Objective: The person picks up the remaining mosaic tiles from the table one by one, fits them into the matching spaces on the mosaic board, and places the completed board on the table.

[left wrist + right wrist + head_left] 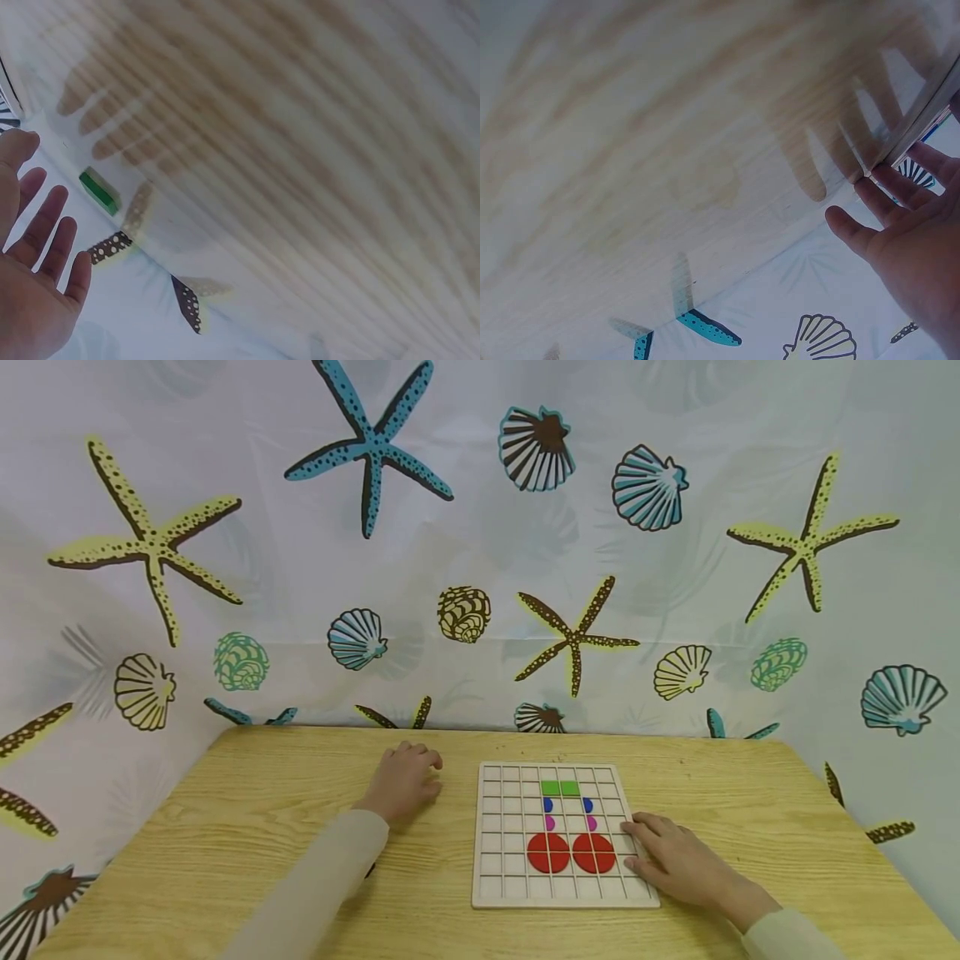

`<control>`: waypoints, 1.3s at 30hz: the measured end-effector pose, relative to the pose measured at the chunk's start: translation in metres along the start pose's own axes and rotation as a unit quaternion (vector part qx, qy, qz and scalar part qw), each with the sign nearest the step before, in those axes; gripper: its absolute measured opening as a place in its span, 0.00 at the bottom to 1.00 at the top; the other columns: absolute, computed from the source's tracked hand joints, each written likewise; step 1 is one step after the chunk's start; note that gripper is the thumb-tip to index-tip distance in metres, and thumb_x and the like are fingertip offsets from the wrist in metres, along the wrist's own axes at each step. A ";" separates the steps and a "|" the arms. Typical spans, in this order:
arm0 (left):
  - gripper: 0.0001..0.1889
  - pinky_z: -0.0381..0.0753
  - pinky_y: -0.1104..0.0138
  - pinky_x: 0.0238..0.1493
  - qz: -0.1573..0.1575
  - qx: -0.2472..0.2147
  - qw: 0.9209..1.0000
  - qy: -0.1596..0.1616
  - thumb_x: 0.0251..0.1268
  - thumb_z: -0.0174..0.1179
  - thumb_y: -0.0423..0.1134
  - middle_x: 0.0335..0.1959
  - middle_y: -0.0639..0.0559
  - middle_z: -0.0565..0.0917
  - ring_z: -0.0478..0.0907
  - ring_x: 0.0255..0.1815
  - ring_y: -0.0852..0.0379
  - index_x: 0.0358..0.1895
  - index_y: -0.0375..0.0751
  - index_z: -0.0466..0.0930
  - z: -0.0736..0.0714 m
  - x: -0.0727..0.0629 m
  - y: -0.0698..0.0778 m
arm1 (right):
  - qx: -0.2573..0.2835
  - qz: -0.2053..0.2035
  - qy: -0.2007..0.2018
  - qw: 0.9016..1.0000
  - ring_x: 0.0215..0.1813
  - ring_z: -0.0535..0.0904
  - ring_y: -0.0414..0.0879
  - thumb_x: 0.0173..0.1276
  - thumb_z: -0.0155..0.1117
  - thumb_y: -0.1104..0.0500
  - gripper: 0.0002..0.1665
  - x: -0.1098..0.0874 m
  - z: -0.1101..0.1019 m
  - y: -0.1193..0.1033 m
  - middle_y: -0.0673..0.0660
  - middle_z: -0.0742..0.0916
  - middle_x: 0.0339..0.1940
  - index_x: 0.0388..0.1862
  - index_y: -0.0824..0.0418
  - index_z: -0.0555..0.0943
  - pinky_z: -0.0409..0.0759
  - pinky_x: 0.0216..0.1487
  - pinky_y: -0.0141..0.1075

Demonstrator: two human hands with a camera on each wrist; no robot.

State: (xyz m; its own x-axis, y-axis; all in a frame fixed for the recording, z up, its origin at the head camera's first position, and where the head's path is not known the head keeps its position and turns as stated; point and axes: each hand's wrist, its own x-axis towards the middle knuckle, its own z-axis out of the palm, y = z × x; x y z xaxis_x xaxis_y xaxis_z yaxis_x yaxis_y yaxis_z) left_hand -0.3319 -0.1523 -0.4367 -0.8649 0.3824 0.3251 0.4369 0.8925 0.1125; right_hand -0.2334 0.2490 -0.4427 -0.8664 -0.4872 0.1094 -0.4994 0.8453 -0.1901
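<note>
A white gridded board (491, 864) lies on the table, right of centre in the head view. On it are two green squares (560, 787), two blue half-round pieces (548, 805), two pink half-round pieces (550, 823) and two red discs (548, 852) crossed by grid lines. My left hand (401, 783) hovers left of the board, its fingers loosely extended and holding nothing. The left wrist view shows a small green block (99, 191) on the table just beyond those fingers; the hand hides it from the head camera. My right hand (678, 866) has its fingertips at the board's right edge, fingers extended.
The wooden table (247, 827) has a glossy surface that reflects both hands in the wrist views. Behind it and along the sides hangs a white cloth (465, 543) printed with starfish and shells.
</note>
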 end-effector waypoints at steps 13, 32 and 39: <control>0.14 0.70 0.49 0.45 -0.049 0.014 0.999 -0.012 0.54 0.63 0.46 0.39 0.48 0.80 0.73 0.44 0.46 0.42 0.45 0.79 -0.006 -0.008 -0.019 | 0.005 0.010 -0.006 1.000 0.64 0.67 0.59 0.67 0.51 0.44 0.30 0.000 0.001 0.001 0.62 0.72 0.62 0.63 0.58 0.69 0.65 0.60 0.56; 0.16 0.71 0.51 0.43 -0.063 0.019 0.998 -0.019 0.55 0.62 0.47 0.40 0.47 0.80 0.73 0.43 0.45 0.45 0.44 0.79 -0.003 -0.003 -0.025 | -0.001 0.001 0.007 1.000 0.63 0.68 0.59 0.68 0.51 0.45 0.29 0.000 0.001 0.002 0.62 0.73 0.61 0.62 0.58 0.70 0.67 0.59 0.55; 0.16 0.71 0.50 0.42 -0.055 0.006 0.998 -0.034 0.55 0.62 0.47 0.40 0.48 0.80 0.73 0.42 0.46 0.45 0.43 0.80 -0.007 -0.004 -0.028 | -0.002 0.003 0.003 1.000 0.63 0.68 0.58 0.67 0.51 0.44 0.29 0.000 0.002 0.003 0.62 0.73 0.62 0.62 0.58 0.70 0.66 0.59 0.55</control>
State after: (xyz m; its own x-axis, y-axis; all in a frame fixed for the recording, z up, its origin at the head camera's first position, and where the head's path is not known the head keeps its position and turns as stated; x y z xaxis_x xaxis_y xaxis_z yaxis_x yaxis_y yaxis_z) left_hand -0.3384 -0.1807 -0.4344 -0.9221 0.2972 0.2478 0.3360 0.9326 0.1319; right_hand -0.2350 0.2516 -0.4452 -0.8695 -0.4808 0.1132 -0.4939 0.8494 -0.1859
